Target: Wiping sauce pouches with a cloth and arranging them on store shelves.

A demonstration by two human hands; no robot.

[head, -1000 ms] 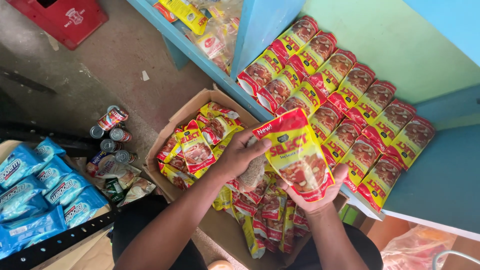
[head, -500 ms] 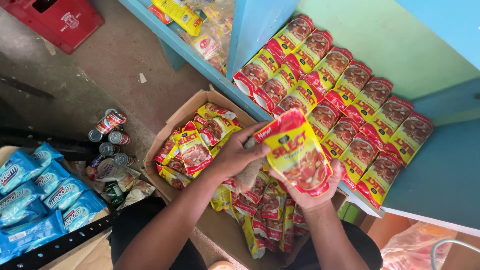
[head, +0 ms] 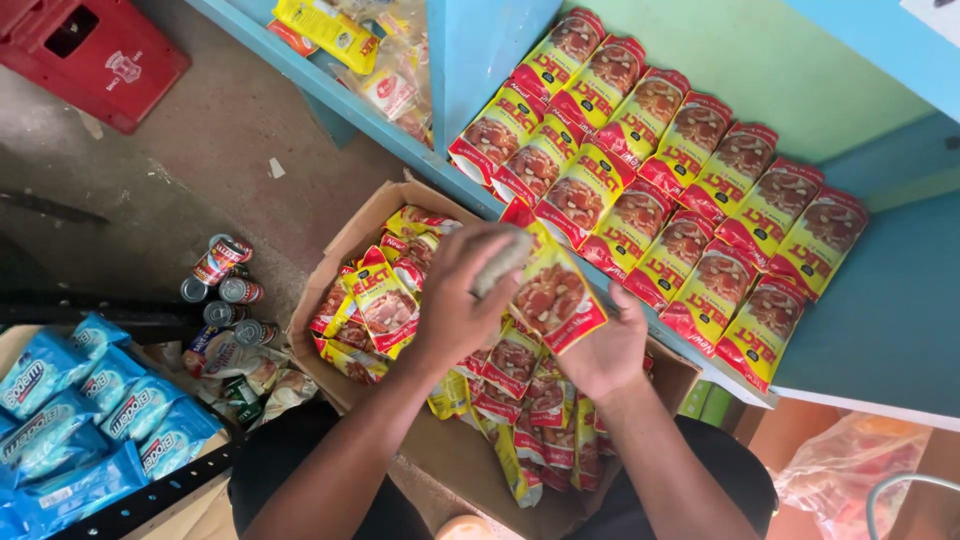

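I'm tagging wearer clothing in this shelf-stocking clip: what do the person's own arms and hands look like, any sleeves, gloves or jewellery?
Both forearms are bare, with no sleeves in view. The left hand and right hand wear no gloves; no rings or watch are visible.

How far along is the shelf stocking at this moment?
Done: two overlapping rows of red-and-yellow pouches already lie on the blue shelf. In hand: the right hand supports one pouch from below while the left hand presses a grey cloth to its top edge. Left: many more pouches fill the cardboard box below.
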